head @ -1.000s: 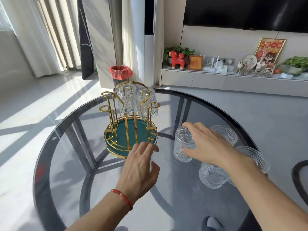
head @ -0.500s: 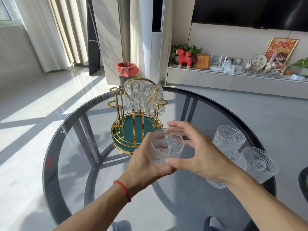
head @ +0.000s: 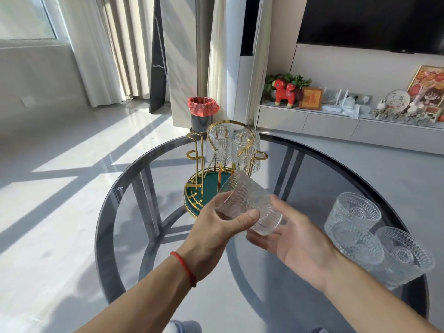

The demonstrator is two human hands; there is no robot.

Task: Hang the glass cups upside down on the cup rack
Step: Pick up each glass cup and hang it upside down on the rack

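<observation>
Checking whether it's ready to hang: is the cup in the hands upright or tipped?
Tipped. The cup lies on its side between the left hand and right hand.

Sunlit grey floor (head: 72, 164), pale curtains (head: 101, 56), low cabinet (head: 336, 126) under dark television (head: 372, 20).

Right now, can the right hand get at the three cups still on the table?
Probably yes: the right hand is open under the held cup, which the left hand grips, and nothing lies between it and the three cups.
</observation>
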